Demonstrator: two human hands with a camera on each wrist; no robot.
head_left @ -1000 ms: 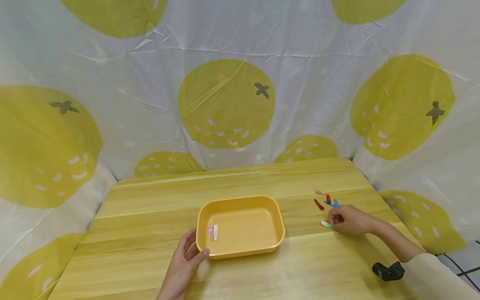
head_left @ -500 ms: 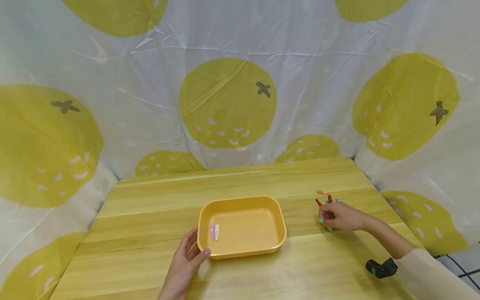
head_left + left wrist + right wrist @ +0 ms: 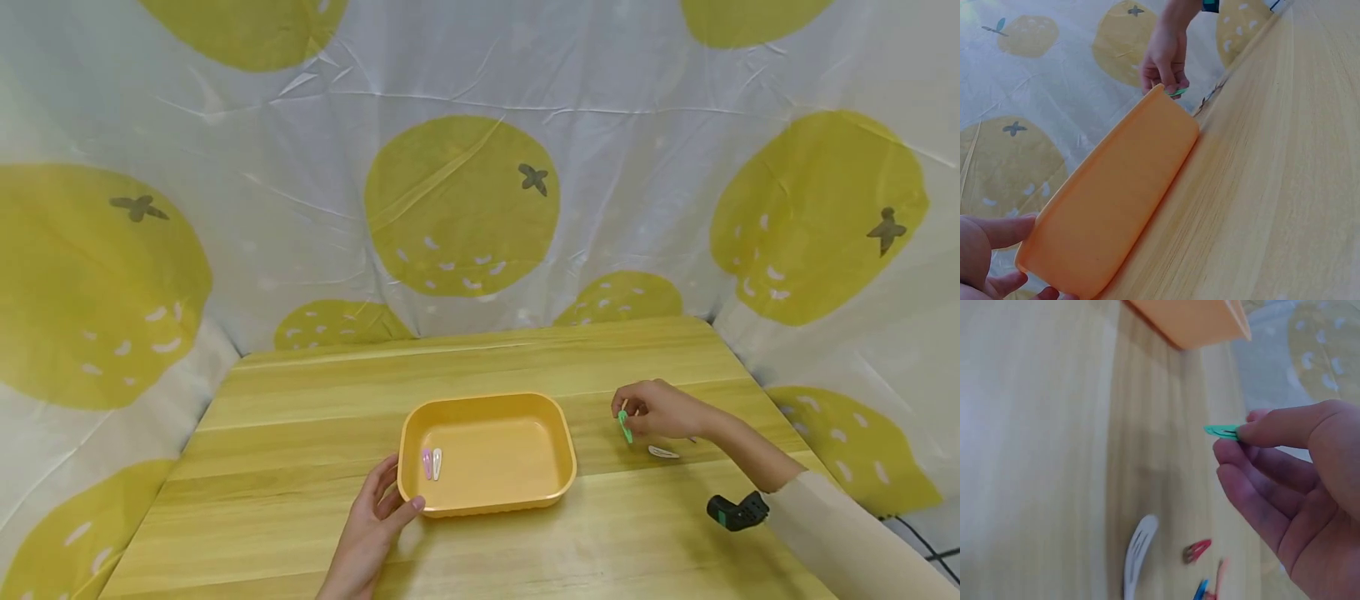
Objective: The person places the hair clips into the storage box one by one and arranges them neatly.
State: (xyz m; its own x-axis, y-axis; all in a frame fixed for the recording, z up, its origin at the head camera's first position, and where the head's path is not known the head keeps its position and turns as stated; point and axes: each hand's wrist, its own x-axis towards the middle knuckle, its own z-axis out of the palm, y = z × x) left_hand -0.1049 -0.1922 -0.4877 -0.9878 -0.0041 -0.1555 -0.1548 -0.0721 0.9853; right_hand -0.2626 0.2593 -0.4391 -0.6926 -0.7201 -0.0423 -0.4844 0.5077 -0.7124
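A green snap hair clip (image 3: 625, 427) is pinched between the thumb and fingers of my right hand (image 3: 663, 408), raised above the table right of the yellow plastic tray (image 3: 495, 507). In the right wrist view the green clip (image 3: 1221, 431) sticks out past the thumb tip. My left hand (image 3: 371, 521) holds the tray's near left corner, thumb on the front side and fingers along the left. Inside the tray, at its left, lie a pink hair clip (image 3: 427, 463) and a white one (image 3: 437, 464) side by side.
On the wooden table (image 3: 315, 417) below my right hand lies a white hair clip (image 3: 1138, 556). Red (image 3: 1197, 550), blue (image 3: 1200, 589) and orange (image 3: 1222, 578) clips lie close by, mostly hidden in the head view. A fruit-print curtain (image 3: 300, 208) surrounds the table.
My right hand has lifted the green clip off the table and moved left toward the tray, uncovering the white clip. The left hand stays on the tray corner.
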